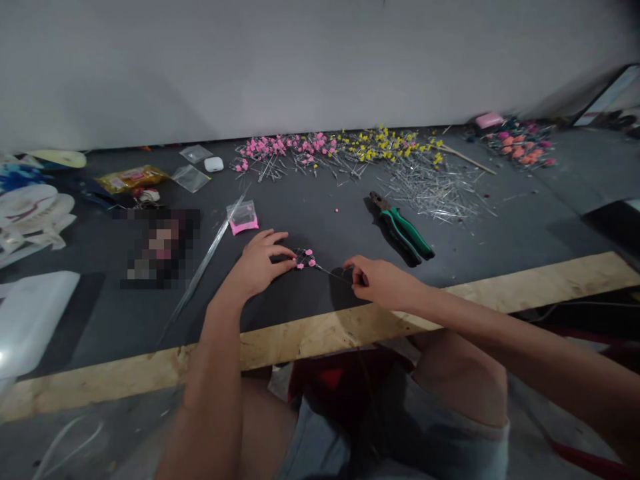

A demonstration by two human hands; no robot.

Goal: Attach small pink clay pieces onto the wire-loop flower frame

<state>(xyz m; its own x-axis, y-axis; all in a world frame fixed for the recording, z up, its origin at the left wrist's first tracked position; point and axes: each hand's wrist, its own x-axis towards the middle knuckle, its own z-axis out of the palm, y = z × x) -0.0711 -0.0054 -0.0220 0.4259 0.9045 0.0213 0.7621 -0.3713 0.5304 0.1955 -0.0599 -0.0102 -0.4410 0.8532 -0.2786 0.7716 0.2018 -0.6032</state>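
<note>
A small wire sprig with several pink tips (305, 259) lies just above the dark table top between my hands. At its left side, the thumb and index finger of my left hand (260, 263) come together on it, while the other fingers reach out. A thin wire stem (334, 273) runs from the sprig towards my right hand (373, 280), whose fingers are curled and pinched at the stem's far end. Green-handled pliers (403, 230) lie beyond my right hand. Up and left of the sprig is a small plastic bag with pink contents (243, 219).
Along the wall lie pink-tipped wires (285, 147), yellow-tipped wires (385, 143) and a heap of bare wires (445, 193). Long clear strips (207, 257) lie left of my left arm. A wooden strip (310, 337) edges the table. A white container (40, 320) stands at left.
</note>
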